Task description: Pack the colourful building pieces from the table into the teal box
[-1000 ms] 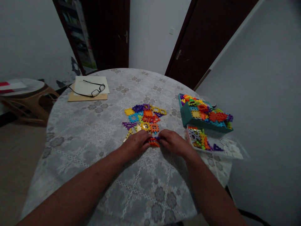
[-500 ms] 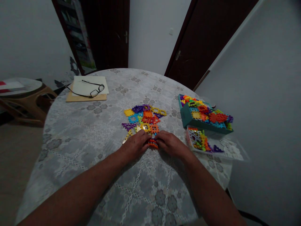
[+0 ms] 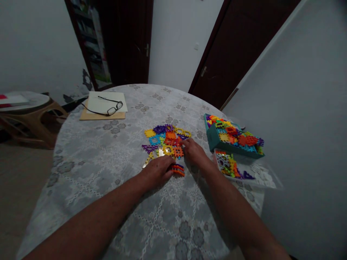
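Note:
My left hand (image 3: 158, 169) rests on the table with its fingers closed on the left end of a small build of interlocking plastic pieces (image 3: 178, 170), orange in front and purple behind. Farther right, my right hand (image 3: 193, 151) reaches to the right side of a loose pile, its fingertips drawn together at a red-orange piece (image 3: 177, 142); whether they grip it is hidden. Nearby in the pile lie an orange square piece (image 3: 178, 151), a yellow square piece (image 3: 168, 150), a blue piece (image 3: 154, 140) and a purple triangular piece (image 3: 149, 148).
A teal box (image 3: 230, 149) heaped with colourful pieces stands at the right, a clear plastic tray (image 3: 230, 177) of more pieces before it. Black glasses (image 3: 111, 111) lie on paper (image 3: 104, 97) at the far left. A patterned cloth (image 3: 151, 224) covers the round table.
My right hand has left the orange-and-purple build and moved away from me to the pile's right side. My left hand stays on the build. The view has shifted slightly.

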Motion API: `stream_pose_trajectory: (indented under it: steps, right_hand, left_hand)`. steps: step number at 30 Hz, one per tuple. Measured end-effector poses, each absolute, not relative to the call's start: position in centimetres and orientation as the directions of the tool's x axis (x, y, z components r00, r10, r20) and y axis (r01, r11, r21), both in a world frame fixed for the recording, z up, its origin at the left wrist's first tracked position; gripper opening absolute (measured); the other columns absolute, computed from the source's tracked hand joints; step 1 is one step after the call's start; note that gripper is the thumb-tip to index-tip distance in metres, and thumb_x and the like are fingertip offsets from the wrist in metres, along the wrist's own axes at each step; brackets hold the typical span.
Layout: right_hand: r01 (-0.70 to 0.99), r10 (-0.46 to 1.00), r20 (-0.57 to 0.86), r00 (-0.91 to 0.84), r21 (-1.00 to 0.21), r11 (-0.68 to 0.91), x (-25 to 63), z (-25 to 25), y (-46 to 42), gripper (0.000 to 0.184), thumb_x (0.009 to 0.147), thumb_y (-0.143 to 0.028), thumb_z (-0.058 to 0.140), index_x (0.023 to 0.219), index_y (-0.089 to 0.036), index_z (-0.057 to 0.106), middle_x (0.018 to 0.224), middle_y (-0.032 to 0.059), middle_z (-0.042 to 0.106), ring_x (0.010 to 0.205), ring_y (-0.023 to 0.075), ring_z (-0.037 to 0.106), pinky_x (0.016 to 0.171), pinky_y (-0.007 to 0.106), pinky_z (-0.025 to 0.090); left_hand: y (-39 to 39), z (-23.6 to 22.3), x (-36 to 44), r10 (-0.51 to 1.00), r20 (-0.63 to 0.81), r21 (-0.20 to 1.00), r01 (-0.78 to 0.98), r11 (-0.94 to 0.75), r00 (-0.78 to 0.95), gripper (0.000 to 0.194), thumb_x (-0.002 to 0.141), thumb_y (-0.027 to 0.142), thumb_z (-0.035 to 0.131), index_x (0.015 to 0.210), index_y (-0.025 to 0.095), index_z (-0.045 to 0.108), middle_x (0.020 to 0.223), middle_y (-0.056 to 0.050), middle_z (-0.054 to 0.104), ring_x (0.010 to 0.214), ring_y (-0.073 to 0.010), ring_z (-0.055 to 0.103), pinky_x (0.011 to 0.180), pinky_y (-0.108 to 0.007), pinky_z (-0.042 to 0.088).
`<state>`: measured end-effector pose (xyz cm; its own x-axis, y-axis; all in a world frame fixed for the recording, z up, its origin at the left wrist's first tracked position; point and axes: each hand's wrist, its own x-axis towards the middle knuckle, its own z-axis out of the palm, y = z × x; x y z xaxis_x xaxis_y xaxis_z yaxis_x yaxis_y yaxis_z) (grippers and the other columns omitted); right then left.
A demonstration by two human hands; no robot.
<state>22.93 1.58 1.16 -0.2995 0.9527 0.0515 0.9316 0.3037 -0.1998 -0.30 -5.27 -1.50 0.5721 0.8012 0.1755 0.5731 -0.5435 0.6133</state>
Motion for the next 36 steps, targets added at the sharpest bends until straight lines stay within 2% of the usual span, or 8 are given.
stream_pose_trajectory:
  steps: [5, 11, 14, 19, 23, 28, 34, 36]
  right_hand:
    - [0.977, 0.978, 0.025, -0.209, -0.027, 0.210, 22.6, 1.2, 1.0, 0.025, 0.110, -0.020, 0.048, 0.122, -0.019, 0.069, 0.130, 0.0137, 0.065, 0.105, 0.0230, 0.067, 0.087, 0.030, 0.050]
    - [0.975, 0.967, 0.132, -0.217, 0.071, 0.209, 24.5, -0.3, -2.8, 0.020, 0.102, -0.016, 0.053, 0.117, -0.014, 0.066, 0.126, 0.0196, 0.064, 0.120, 0.0311, 0.057, 0.104, 0.039, 0.046]
    - [0.976, 0.961, 0.169, -0.218, 0.017, 0.218, 25.3, -0.1, -4.9, 0.017, 0.106, -0.020, 0.048, 0.111, -0.017, 0.064, 0.115, 0.0164, 0.066, 0.117, 0.0313, 0.058, 0.104, 0.040, 0.044]
    - [0.882, 0.925, 0.090, -0.369, -0.281, 0.379, 25.1, 1.2, -6.9, 0.017, 0.111, -0.030, 0.046, 0.105, -0.022, 0.059, 0.103, 0.0086, 0.068, 0.102, 0.0254, 0.063, 0.091, 0.035, 0.047]
    - [0.779, 0.883, 0.112, -0.455, -0.430, 0.456, 24.4, 1.2, -7.0, 0.017, 0.112, -0.032, 0.049, 0.109, -0.023, 0.062, 0.108, 0.0085, 0.071, 0.103, 0.0238, 0.064, 0.094, 0.035, 0.050]
    - [0.744, 0.865, 0.186, -0.466, -0.446, 0.497, 24.5, 0.3, -6.4, 0.015, 0.111, -0.029, 0.053, 0.107, -0.023, 0.066, 0.116, 0.0108, 0.073, 0.113, 0.0255, 0.063, 0.103, 0.038, 0.049]
    - [0.835, 0.896, 0.151, -0.418, -0.324, 0.445, 24.3, 0.2, -5.7, 0.025, 0.112, -0.034, 0.051, 0.100, -0.022, 0.069, 0.101, 0.0104, 0.073, 0.099, 0.0255, 0.064, 0.093, 0.036, 0.048]
    - [0.835, 0.899, 0.133, -0.417, -0.334, 0.437, 23.9, 0.2, -5.7, 0.027, 0.112, -0.035, 0.050, 0.099, -0.022, 0.070, 0.099, 0.0097, 0.072, 0.094, 0.0240, 0.064, 0.088, 0.034, 0.048]
  left_hand:
    - [-5.4, -1.4, -0.3, 0.790, 0.198, 0.605, 0.562, -0.564, 0.580, 0.014, 0.101, 0.029, 0.070, 0.113, 0.022, 0.069, 0.106, -0.006, 0.074, 0.098, -0.0238, 0.069, 0.087, -0.035, 0.051]
    - [-5.2, -2.1, -0.2, 0.766, 0.240, 0.593, 0.535, -0.602, 0.597, 0.016, 0.098, 0.027, 0.073, 0.113, 0.024, 0.069, 0.110, -0.007, 0.075, 0.105, -0.0254, 0.069, 0.092, -0.037, 0.052]
    - [-5.1, -2.3, -0.2, 0.756, 0.235, 0.594, 0.526, -0.609, 0.611, 0.017, 0.098, 0.027, 0.072, 0.115, 0.024, 0.070, 0.112, -0.007, 0.075, 0.107, -0.0255, 0.069, 0.093, -0.037, 0.052]
    - [-4.8, -3.1, -0.3, 0.764, 0.231, 0.584, 0.542, -0.604, 0.603, 0.019, 0.101, 0.033, 0.070, 0.118, 0.024, 0.071, 0.114, -0.007, 0.075, 0.108, -0.0254, 0.069, 0.094, -0.036, 0.051]
    - [-4.9, -3.5, -0.3, 0.773, 0.228, 0.587, 0.550, -0.594, 0.592, 0.021, 0.102, 0.033, 0.070, 0.120, 0.024, 0.071, 0.113, -0.007, 0.075, 0.107, -0.0262, 0.070, 0.095, -0.037, 0.051]
    - [-5.3, -2.9, -0.3, 0.780, 0.221, 0.588, 0.557, -0.586, 0.586, 0.022, 0.103, 0.030, 0.067, 0.124, 0.024, 0.071, 0.116, -0.008, 0.075, 0.109, -0.0265, 0.069, 0.097, -0.039, 0.051]
    - [-5.6, -2.3, -0.3, 0.790, 0.196, 0.573, 0.585, -0.573, 0.581, 0.025, 0.104, 0.030, 0.065, 0.128, 0.024, 0.071, 0.121, -0.009, 0.076, 0.114, -0.0277, 0.070, 0.101, -0.040, 0.052]
    - [-5.6, -2.3, -0.2, 0.792, 0.193, 0.572, 0.589, -0.571, 0.580, 0.026, 0.104, 0.028, 0.065, 0.129, 0.023, 0.070, 0.123, -0.010, 0.076, 0.116, -0.0285, 0.070, 0.103, -0.041, 0.052]
